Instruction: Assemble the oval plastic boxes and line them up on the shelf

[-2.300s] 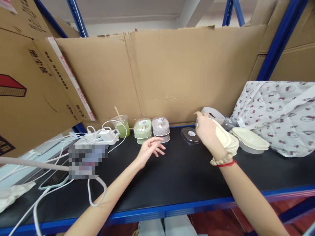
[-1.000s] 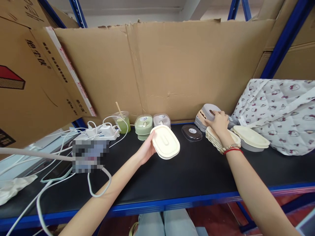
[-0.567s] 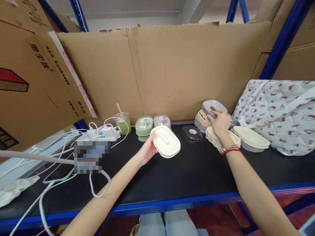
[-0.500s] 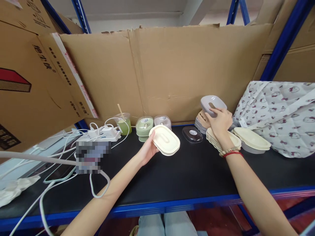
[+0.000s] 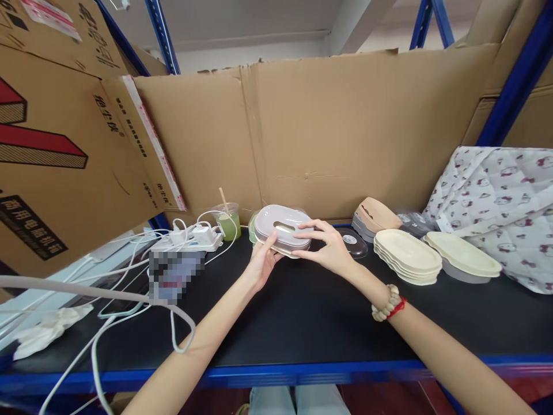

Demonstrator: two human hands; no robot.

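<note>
Nearest to the camera, both forearms come in over the blue front edge [image 5: 302,372] of the black shelf mat [image 5: 311,311], and they meet near the middle of it.

The left hand [image 5: 259,266] comes from the lower left. Its fingers are bent under the cream oval plastic base [image 5: 280,251] and hold it from the left end. Only a thin cream rim of this base shows.

The right hand [image 5: 330,251] comes from the lower right. Its fingers are stretched flat over the right end of the pale lilac-grey oval plastic lid [image 5: 281,226], with the thumb at the near side, so it is closed on the lid.

The lid sits directly on top of the cream base, just above the mat. Its long axis runs left to right, from one hand to the other. The slot in its top lies along the same line. So each hand has one end of the pair: left hand below, right hand above. I cannot tell whether the lid is pressed fully down onto the base.

To the right lies a stack of cream oval bases [image 5: 406,253], and behind it a leaning stack of grey and tan lids [image 5: 374,216]. A clear oval lid [image 5: 354,242] lies just beyond the right hand. Behind the held pair is a green drink cup [image 5: 228,222], and farthest back the brown cardboard wall [image 5: 328,127].
</note>
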